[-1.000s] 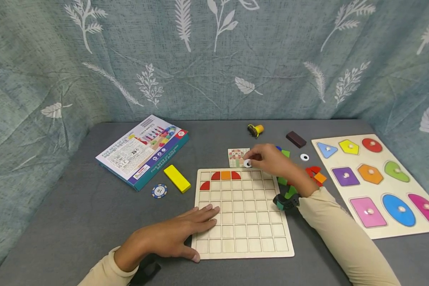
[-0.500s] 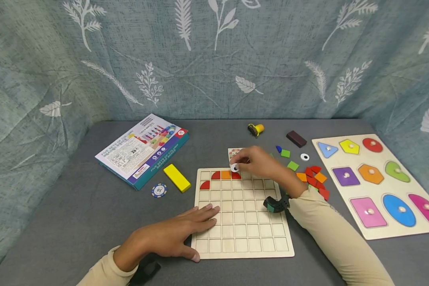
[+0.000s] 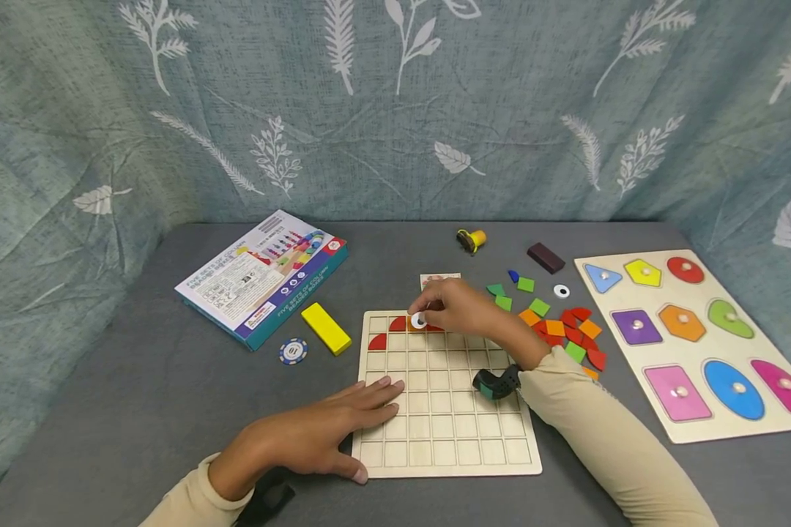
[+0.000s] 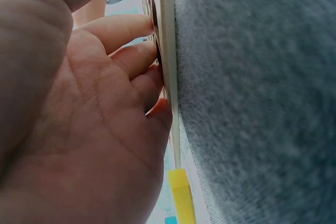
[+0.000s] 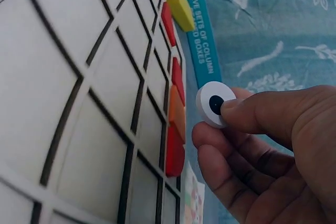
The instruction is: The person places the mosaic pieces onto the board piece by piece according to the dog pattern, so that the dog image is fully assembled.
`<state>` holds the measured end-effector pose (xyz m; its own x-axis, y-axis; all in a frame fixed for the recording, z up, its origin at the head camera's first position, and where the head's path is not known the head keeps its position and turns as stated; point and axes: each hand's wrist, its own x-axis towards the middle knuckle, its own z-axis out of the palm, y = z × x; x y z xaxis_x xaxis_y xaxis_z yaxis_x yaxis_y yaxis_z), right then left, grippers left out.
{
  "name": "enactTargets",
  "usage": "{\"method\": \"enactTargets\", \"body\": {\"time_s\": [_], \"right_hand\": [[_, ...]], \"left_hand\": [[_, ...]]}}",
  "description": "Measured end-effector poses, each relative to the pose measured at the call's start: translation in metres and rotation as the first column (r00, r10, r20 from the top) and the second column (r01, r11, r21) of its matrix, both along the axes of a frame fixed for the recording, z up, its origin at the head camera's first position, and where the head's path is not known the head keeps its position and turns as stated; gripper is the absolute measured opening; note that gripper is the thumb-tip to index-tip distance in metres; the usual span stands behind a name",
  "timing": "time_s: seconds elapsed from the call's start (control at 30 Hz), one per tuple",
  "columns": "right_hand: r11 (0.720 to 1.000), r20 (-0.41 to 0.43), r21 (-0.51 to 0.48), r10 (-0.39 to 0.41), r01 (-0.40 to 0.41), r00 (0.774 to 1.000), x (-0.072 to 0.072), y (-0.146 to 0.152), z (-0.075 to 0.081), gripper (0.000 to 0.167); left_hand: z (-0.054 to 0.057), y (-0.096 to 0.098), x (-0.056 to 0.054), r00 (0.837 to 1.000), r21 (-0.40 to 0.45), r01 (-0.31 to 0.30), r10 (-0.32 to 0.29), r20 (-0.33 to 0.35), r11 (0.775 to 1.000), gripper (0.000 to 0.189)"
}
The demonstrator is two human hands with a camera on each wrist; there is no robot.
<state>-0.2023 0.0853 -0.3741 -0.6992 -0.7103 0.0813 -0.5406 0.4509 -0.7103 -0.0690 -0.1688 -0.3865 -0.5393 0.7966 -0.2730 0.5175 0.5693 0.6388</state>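
Observation:
My right hand (image 3: 461, 311) pinches a white disc with a black dot (image 3: 418, 320) between thumb and fingers. In the right wrist view, the disc (image 5: 214, 102) is held a little above the wooden grid board (image 5: 68, 129). Red quarter-circle pieces (image 3: 378, 342) and an orange square (image 5: 176, 109) occupy cells near the board's far edge. The disc partly covers the orange square in the head view. My left hand (image 3: 332, 428) rests with extended fingers on the board's left edge. The left wrist view shows its palm (image 4: 105, 119) beside that edge.
Red, orange and green pieces (image 3: 575, 352) lie right of the board, near another eye disc (image 3: 562, 291). A knobbed shape puzzle (image 3: 639, 373) stands far right. Left are a yellow block (image 3: 327, 329), poker chip (image 3: 294, 351) and box (image 3: 237, 282). A picture card (image 3: 440, 278) sits behind.
My right hand has carried the disc leftward and slightly nearer, from beside the picture card to over the orange square. The left hand stays put on the board.

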Motion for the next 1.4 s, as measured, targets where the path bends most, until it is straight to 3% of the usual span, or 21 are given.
{"method": "enactTargets", "body": {"time_s": [0.23, 0.47, 0.77, 1.07, 1.4], "right_hand": [[0.999, -0.011, 0.039, 0.035, -0.035, 0.999, 0.001, -0.008, -0.006, 0.017], [0.997, -0.036, 0.021, 0.069, -0.068, 0.997, 0.004, -0.018, -0.002, 0.018], [0.997, -0.014, 0.043, 0.067, -0.066, 0.998, 0.007, -0.024, -0.006, 0.017], [0.99, -0.09, 0.113, 0.091, -0.08, 0.992, 0.008, -0.03, -0.01, 0.018], [0.987, -0.067, 0.129, 0.106, -0.096, 0.992, 0.01, -0.033, -0.009, 0.016]], "left_hand": [[-0.002, -0.001, 0.0, 1.0, 0.008, 0.021, -0.021, -0.01, 1.0, 0.084], [-0.002, -0.001, -0.001, 1.0, 0.023, 0.024, -0.024, -0.014, 0.999, 0.083], [-0.003, -0.001, -0.002, 1.0, 0.011, 0.014, -0.014, -0.002, 1.0, 0.083], [-0.002, 0.0, -0.002, 1.0, 0.004, 0.011, -0.011, -0.002, 1.0, 0.083], [0.0, 0.001, 0.0, 1.0, -0.006, -0.002, 0.002, 0.002, 1.0, 0.082]]}}
